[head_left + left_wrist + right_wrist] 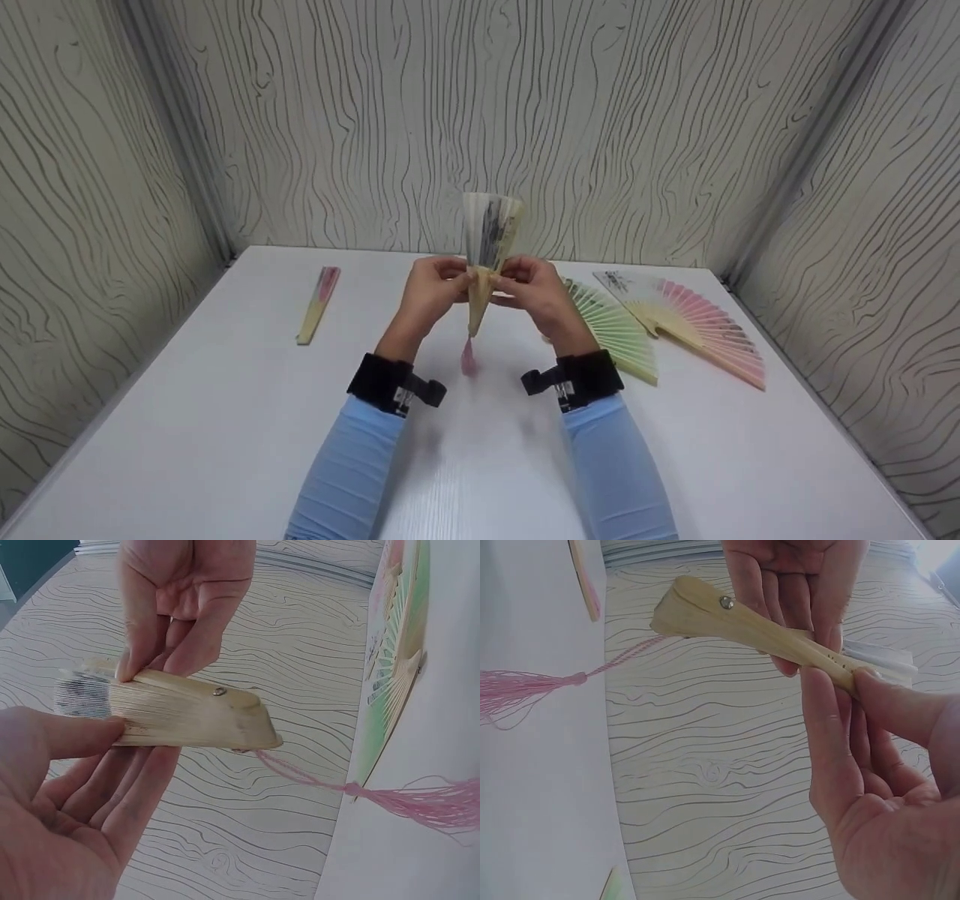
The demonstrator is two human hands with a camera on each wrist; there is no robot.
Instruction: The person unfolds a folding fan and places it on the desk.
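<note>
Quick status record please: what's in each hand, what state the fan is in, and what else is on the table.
held: bamboo fan, nearly folded, upright above the table
left hand: fingers pinch the ribs
right hand: fingers pinch the ribs opposite
tassel: pink, hanging from the pivot end
left of hands: closed fan
right of hands: green open fan, pink open fan

A white table (225,420) filled the lower view, boxed in by walls (600,112) papered in a pale wavy wood-grain pattern. A closed fan (319,304), pink at its far end and yellowish toward the near end, lay flat near the table's left edge. On the right side lay two opened fans, touching or overlapping: a green fan (615,330) and, just beyond it, a pink fan (701,322) with some dark print on its far part.
</note>
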